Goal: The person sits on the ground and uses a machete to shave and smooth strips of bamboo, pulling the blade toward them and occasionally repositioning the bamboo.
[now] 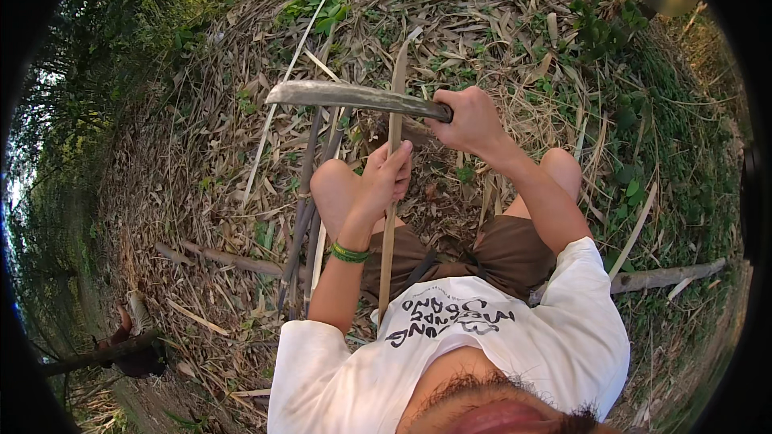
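Observation:
My left hand (386,178) is closed round a long, pale bamboo strip (388,245). The strip runs from my shirt front, between my knees, up to a pointed far end. My right hand (473,120) grips the dark handle end of a machete (346,96). Its long, slightly curved blade points left and crosses the strip a little beyond my left hand. Whether the edge touches or bites into the strip, I cannot tell. A green band (350,254) circles my left wrist.
Several dark stalks (304,193) lie beside my left knee, with a thin pale strip (272,116) farther left. A log (671,275) extends at right; a branch (233,259) lies at left. Dry leaves (193,153) cover the ground, with green plants (318,10) beyond.

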### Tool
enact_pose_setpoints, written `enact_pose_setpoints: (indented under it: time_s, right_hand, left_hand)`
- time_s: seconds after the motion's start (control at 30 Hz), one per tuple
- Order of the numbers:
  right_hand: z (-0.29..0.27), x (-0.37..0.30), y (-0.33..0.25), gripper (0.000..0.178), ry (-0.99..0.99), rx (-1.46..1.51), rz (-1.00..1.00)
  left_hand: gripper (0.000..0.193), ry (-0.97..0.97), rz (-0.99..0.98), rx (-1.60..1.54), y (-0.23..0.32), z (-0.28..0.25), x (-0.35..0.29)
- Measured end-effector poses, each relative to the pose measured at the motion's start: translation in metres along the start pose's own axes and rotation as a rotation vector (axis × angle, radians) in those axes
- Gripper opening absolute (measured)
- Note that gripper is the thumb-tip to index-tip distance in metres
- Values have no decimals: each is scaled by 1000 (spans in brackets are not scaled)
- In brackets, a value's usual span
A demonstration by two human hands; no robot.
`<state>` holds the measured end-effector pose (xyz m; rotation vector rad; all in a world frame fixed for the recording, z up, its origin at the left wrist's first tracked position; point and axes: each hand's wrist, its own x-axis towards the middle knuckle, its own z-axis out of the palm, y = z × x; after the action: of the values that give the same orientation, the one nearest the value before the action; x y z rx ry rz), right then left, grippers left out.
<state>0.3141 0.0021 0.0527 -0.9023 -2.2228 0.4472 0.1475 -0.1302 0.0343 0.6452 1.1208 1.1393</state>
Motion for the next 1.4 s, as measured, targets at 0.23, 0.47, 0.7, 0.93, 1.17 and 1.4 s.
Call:
enact_pose_setpoints:
  time_s: [0.23,0.47,0.7,0.93,1.17,1.4]
  right_hand:
    - [17,16,15,16,32,-213,-76]
    - [-18,62,139,28,5,-282,458]
    - [-62,27,96,34,63,-154,394]
    - [-25,-2,1,19,0,-122,-144]
    - [-9,18,32,18,30,-228,-247]
    - [-68,55,181,30,-43,-334,582]
  left_hand:
    - [29,122,236,373,-7,16,-5]
    - [27,78,368,503,-34,11,-34]
    - [50,82,133,113,-2,-4,-25]
    - [51,115,232,270,1,28,-5]
    - [52,203,498,711,-14,23,-5]
    - [46,117,558,613,-31,37,-56]
